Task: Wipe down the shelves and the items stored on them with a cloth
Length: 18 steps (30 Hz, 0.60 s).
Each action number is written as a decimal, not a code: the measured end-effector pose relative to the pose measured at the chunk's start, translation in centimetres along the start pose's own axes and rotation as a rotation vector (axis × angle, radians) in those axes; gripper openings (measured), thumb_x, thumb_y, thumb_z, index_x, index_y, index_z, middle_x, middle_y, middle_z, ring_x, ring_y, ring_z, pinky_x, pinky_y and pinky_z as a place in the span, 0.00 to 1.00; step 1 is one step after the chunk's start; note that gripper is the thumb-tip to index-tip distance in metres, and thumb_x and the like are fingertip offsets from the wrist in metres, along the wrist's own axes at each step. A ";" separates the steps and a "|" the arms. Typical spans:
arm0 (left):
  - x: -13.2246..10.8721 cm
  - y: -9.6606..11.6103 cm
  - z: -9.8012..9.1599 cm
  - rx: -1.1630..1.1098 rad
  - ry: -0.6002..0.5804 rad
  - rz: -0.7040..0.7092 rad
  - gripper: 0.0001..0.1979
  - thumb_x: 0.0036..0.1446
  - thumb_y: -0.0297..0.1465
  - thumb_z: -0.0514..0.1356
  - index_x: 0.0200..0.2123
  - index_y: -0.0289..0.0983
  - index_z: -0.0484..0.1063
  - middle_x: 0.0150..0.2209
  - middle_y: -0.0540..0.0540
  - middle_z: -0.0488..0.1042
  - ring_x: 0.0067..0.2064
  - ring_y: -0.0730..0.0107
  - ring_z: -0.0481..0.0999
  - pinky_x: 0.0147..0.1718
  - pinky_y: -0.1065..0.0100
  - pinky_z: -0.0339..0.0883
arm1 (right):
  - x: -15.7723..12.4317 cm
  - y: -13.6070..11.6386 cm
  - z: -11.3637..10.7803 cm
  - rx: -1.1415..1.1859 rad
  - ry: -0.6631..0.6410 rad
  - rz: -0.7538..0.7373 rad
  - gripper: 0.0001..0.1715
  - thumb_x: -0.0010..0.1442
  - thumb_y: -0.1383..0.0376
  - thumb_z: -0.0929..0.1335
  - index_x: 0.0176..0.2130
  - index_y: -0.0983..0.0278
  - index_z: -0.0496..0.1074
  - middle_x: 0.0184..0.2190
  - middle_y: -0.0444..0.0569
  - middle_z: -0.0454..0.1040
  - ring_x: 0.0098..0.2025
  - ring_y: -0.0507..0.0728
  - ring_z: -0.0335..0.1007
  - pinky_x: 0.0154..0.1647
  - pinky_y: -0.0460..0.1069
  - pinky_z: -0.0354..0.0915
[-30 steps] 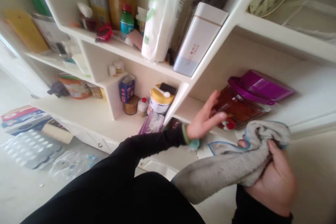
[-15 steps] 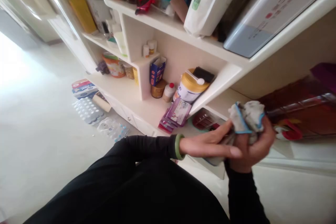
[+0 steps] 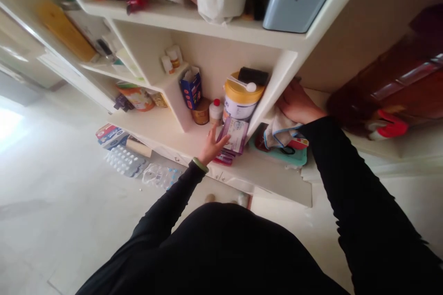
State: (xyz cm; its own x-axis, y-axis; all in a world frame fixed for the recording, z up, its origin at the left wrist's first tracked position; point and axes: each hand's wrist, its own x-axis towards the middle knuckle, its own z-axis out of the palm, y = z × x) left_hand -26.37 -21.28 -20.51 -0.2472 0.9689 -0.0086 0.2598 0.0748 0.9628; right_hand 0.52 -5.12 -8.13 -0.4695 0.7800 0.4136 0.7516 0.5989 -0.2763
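My right hand (image 3: 299, 103) rests on the small shelf right of the divider, holding a grey cloth (image 3: 281, 131) with blue edging that hangs over the shelf's front. Its fingertips are partly hidden against the divider. Below the cloth stands a turquoise tray (image 3: 294, 159) with dark and red items in it. My left hand (image 3: 212, 146), with a green bangle at the wrist, has its fingers spread at the left side of some purple-and-white boxes (image 3: 236, 134). Whether it touches them I cannot tell. Behind the boxes is a white tub with a yellow lid (image 3: 244, 97), with a white scoop on top.
A red-capped bottle (image 3: 216, 111), a brown jar (image 3: 200, 115) and a blue box (image 3: 191, 88) share the middle compartment. To the right lies a large dark-red jar (image 3: 387, 83). A tall grey box (image 3: 294, 4) stands above. Packages and bubble-like trays (image 3: 125, 160) lie low at left.
My hands have parted. The right one has carried the cloth from in front of me onto the small shelf; the left has let go and moved left to the boxes. The view has shifted.
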 end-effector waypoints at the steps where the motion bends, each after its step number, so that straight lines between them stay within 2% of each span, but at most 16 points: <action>1: 0.4 -0.3 0.0 -0.012 -0.035 -0.075 0.48 0.59 0.45 0.74 0.75 0.35 0.60 0.76 0.29 0.62 0.79 0.42 0.59 0.78 0.47 0.53 | 0.0 -0.5 -0.3 -0.032 -0.031 0.026 0.31 0.69 0.63 0.64 0.69 0.63 0.70 0.71 0.59 0.69 0.73 0.71 0.64 0.76 0.69 0.62; 3: 0.7 -0.6 0.3 -0.078 -0.089 -0.173 0.51 0.56 0.43 0.76 0.76 0.35 0.58 0.75 0.30 0.64 0.77 0.42 0.64 0.76 0.47 0.58 | -0.7 -1.7 -1.6 -0.089 -0.070 0.069 0.31 0.70 0.65 0.62 0.70 0.65 0.68 0.71 0.60 0.70 0.72 0.70 0.66 0.75 0.67 0.64; 6: 0.8 -0.7 0.8 -0.201 -0.133 -0.203 0.49 0.57 0.42 0.75 0.75 0.34 0.59 0.71 0.31 0.71 0.71 0.44 0.72 0.72 0.50 0.66 | -3.6 -3.0 -3.8 -0.101 -0.068 0.061 0.30 0.70 0.68 0.61 0.67 0.64 0.72 0.69 0.57 0.72 0.70 0.68 0.69 0.74 0.64 0.65; 10: 0.8 -0.7 1.0 -0.256 -0.126 -0.178 0.45 0.58 0.41 0.75 0.73 0.34 0.63 0.66 0.33 0.76 0.67 0.47 0.77 0.70 0.50 0.69 | -9.0 -2.7 -6.0 -0.138 -0.015 0.104 0.30 0.66 0.70 0.62 0.64 0.63 0.74 0.66 0.57 0.75 0.67 0.69 0.71 0.71 0.66 0.68; 12: 0.8 -0.7 0.9 -0.261 -0.118 -0.187 0.45 0.57 0.41 0.76 0.72 0.34 0.64 0.66 0.34 0.76 0.66 0.47 0.77 0.69 0.51 0.70 | -10.5 -2.3 -6.4 -0.171 0.030 0.152 0.30 0.67 0.69 0.62 0.64 0.64 0.74 0.65 0.60 0.75 0.66 0.70 0.72 0.69 0.67 0.69; 15: 0.8 -0.5 0.7 -0.247 -0.110 -0.189 0.43 0.57 0.42 0.76 0.70 0.34 0.66 0.63 0.34 0.79 0.64 0.47 0.79 0.67 0.51 0.73 | -9.9 -2.6 -6.1 -0.189 0.059 0.217 0.29 0.67 0.70 0.61 0.63 0.67 0.75 0.64 0.63 0.75 0.65 0.71 0.73 0.68 0.66 0.69; 18: 0.7 -0.2 0.5 -0.234 -0.116 -0.167 0.41 0.57 0.42 0.75 0.68 0.33 0.67 0.60 0.34 0.80 0.62 0.47 0.80 0.66 0.50 0.74 | -6.9 -3.8 -5.2 -0.162 0.022 0.256 0.30 0.65 0.72 0.61 0.62 0.68 0.76 0.63 0.63 0.77 0.65 0.70 0.72 0.69 0.64 0.68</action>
State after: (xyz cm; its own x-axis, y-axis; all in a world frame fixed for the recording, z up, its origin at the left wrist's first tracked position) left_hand -26.13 -20.48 -20.82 -0.1569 0.9692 -0.1898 -0.0012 0.1920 0.9814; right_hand 3.33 -13.69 -5.37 -0.2469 0.8967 0.3673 0.9090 0.3457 -0.2330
